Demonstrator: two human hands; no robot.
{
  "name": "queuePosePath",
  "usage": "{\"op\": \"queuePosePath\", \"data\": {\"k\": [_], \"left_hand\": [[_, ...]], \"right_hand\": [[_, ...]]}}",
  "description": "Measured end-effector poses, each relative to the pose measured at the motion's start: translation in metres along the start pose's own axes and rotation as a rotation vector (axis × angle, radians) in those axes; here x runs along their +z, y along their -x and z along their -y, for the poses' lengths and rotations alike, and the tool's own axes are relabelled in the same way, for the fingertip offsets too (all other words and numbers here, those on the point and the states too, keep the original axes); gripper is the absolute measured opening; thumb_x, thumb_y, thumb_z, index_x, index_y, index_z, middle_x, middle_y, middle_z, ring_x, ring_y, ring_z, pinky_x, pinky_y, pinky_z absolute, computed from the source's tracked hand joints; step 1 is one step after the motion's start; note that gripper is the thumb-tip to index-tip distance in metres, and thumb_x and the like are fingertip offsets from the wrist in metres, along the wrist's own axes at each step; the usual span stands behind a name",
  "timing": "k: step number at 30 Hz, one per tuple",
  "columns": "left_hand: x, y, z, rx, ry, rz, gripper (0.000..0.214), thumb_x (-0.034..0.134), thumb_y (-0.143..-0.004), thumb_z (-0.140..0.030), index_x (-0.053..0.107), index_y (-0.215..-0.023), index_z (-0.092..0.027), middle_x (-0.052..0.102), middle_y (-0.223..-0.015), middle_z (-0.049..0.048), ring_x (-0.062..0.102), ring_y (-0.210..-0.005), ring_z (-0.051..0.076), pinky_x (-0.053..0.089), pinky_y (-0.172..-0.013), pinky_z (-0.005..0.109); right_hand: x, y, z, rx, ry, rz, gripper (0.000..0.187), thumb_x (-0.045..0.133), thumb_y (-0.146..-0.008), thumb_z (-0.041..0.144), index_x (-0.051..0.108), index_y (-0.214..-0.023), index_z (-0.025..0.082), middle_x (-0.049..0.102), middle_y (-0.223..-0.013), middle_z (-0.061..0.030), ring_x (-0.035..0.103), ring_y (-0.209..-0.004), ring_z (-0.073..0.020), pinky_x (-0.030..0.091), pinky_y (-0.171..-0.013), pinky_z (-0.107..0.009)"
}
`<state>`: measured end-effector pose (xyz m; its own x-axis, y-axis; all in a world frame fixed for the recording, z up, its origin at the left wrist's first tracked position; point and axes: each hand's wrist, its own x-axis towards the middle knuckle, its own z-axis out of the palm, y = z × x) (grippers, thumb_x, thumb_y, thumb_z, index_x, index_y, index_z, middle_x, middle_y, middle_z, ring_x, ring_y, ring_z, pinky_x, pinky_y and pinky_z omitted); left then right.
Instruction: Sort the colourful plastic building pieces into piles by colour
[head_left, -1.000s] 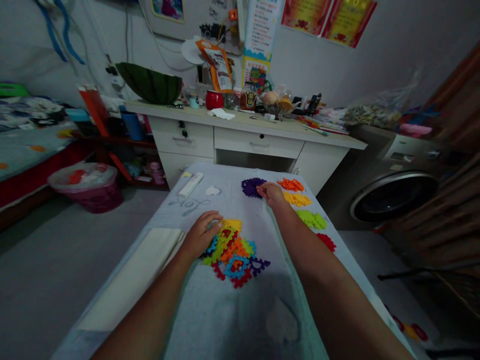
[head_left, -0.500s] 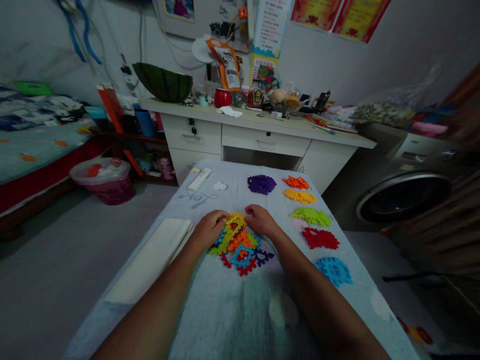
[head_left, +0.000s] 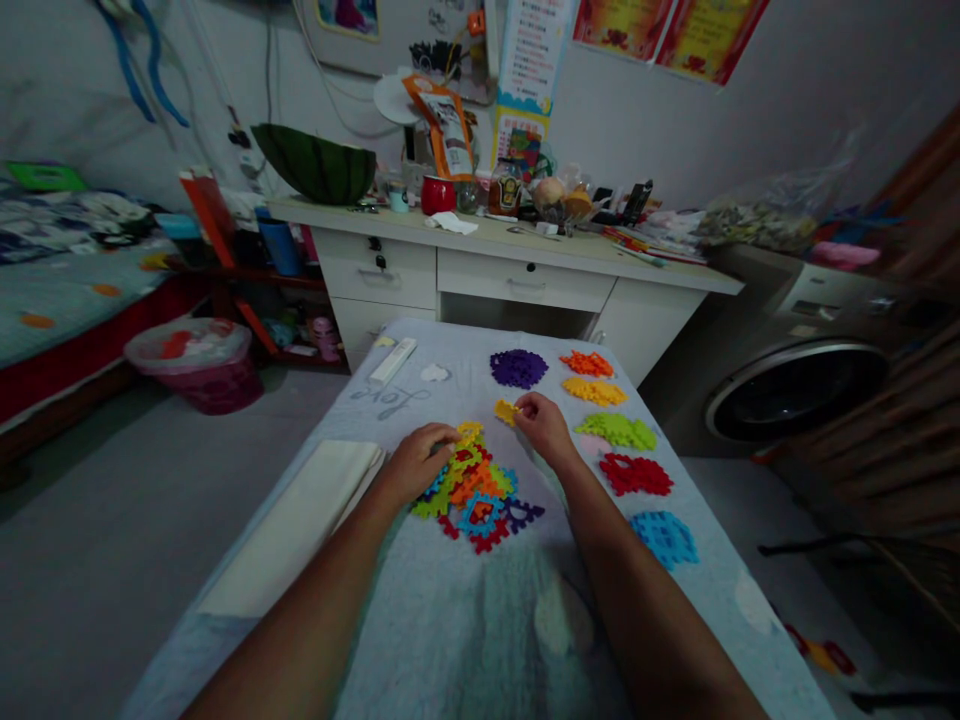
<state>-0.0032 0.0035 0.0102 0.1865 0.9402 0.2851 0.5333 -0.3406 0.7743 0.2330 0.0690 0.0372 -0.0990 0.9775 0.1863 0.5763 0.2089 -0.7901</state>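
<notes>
My right hand (head_left: 543, 425) pinches a yellow interlocking plastic piece (head_left: 506, 411) just above the cloth, to the right of a mixed pile. My left hand (head_left: 426, 461) is at the pile's upper left edge, its fingertips closed on another yellow interlocking piece (head_left: 470, 433). Between my forearms lies the mixed pile of notched pieces (head_left: 475, 487) in green, orange, blue, red and purple. Sorted heaps lie beyond and to the right: purple pieces (head_left: 519, 368), orange pieces (head_left: 586, 363), yellow pieces (head_left: 594, 391), green pieces (head_left: 619, 431), red pieces (head_left: 636, 474) and blue pieces (head_left: 664, 539).
A pale cloth (head_left: 450, 640) covers the table. On its left side are a folded white cloth (head_left: 292, 535) and a white remote-like object (head_left: 393, 361). Behind stands a white desk (head_left: 525, 280) with a watermelon half (head_left: 315, 168); a washing machine (head_left: 780, 340) is at the right.
My right hand has moved away from the pile, up and to the right, with a yellow piece in its fingers. My left hand has stayed at the pile. The view has shifted slightly.
</notes>
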Motion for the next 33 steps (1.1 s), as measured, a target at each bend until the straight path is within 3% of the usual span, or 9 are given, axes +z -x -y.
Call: {"op": "queuePosePath", "data": {"k": [3,7,11,16,20,23,28,33], "left_hand": [[0.001,-0.001,0.001,0.0,-0.009,-0.005,0.026,0.049,-0.084,-0.033,0.069,-0.097,-0.021,0.07,-0.107,0.0058,0.064,-0.105,0.022,0.048,-0.098,0.039],[0.002,-0.001,0.003,0.003,-0.005,-0.018,0.026,0.05,-0.084,-0.034,0.069,-0.097,-0.022,0.069,-0.109,0.0063,0.062,-0.108,0.023,0.046,-0.101,0.041],[0.002,-0.001,0.008,0.012,-0.001,-0.023,0.028,0.051,-0.086,-0.036,0.069,-0.1,-0.02,0.068,-0.111,0.0071,0.062,-0.109,0.023,0.047,-0.101,0.041],[0.002,-0.001,0.01,0.003,0.008,-0.011,0.032,0.051,-0.088,-0.043,0.068,-0.103,-0.021,0.068,-0.112,0.0072,0.062,-0.109,0.023,0.047,-0.101,0.04],[0.001,0.0,0.006,-0.018,0.011,-0.004,0.034,0.052,-0.087,-0.046,0.068,-0.103,-0.021,0.068,-0.113,0.0076,0.062,-0.111,0.024,0.046,-0.102,0.04],[0.0,0.0,0.004,-0.028,0.016,0.003,0.034,0.051,-0.087,-0.047,0.068,-0.102,-0.021,0.068,-0.114,0.0077,0.061,-0.111,0.025,0.046,-0.102,0.04],[0.0,0.0,0.006,-0.03,0.028,0.016,0.033,0.053,-0.087,-0.047,0.068,-0.104,-0.022,0.067,-0.116,0.0081,0.061,-0.112,0.025,0.046,-0.102,0.043],[0.0,0.001,0.009,-0.026,0.033,0.015,0.033,0.053,-0.087,-0.048,0.068,-0.104,-0.024,0.068,-0.115,0.0072,0.061,-0.112,0.025,0.047,-0.102,0.042]], "right_hand": [[-0.005,0.0,-0.006,-0.126,0.256,-0.081,0.015,0.054,-0.073,0.009,0.061,-0.083,0.019,0.054,-0.082,-0.0026,0.051,-0.078,-0.0161,0.041,-0.072,-0.027],[-0.006,0.003,-0.013,-0.195,0.389,0.115,0.019,0.065,-0.071,0.015,0.063,-0.09,0.019,0.052,-0.093,-0.0047,0.051,-0.088,-0.0184,0.042,-0.084,-0.03],[-0.01,0.002,-0.019,-0.176,0.473,0.144,0.045,0.073,-0.069,0.026,0.06,-0.11,0.018,0.053,-0.108,-0.0085,0.05,-0.102,-0.0223,0.04,-0.092,-0.034],[-0.01,0.001,-0.025,-0.123,0.53,0.217,0.048,0.069,-0.071,0.023,0.058,-0.117,0.016,0.058,-0.106,-0.0084,0.052,-0.097,-0.0207,0.04,-0.091,-0.034],[-0.02,-0.005,-0.024,-0.111,0.503,0.15,0.048,0.074,-0.07,0.026,0.06,-0.115,0.017,0.058,-0.104,-0.0078,0.054,-0.092,-0.0192,0.042,-0.087,-0.032],[-0.046,-0.02,-0.027,-0.083,0.524,0.034,0.043,0.074,-0.072,0.028,0.062,-0.112,0.017,0.06,-0.105,-0.0094,0.056,-0.095,-0.0207,0.043,-0.088,-0.033],[-0.116,-0.056,-0.055,0.048,0.618,-0.133,0.034,0.072,-0.07,0.018,0.065,-0.104,0.016,0.065,-0.106,-0.012,0.059,-0.099,-0.0241,0.043,-0.089,-0.035],[-0.166,-0.074,-0.095,0.258,0.605,-0.162,0.018,0.071,-0.069,0.015,0.066,-0.086,0.016,0.068,-0.093,-0.0133,0.063,-0.089,-0.0261,0.046,-0.079,-0.035]]}}
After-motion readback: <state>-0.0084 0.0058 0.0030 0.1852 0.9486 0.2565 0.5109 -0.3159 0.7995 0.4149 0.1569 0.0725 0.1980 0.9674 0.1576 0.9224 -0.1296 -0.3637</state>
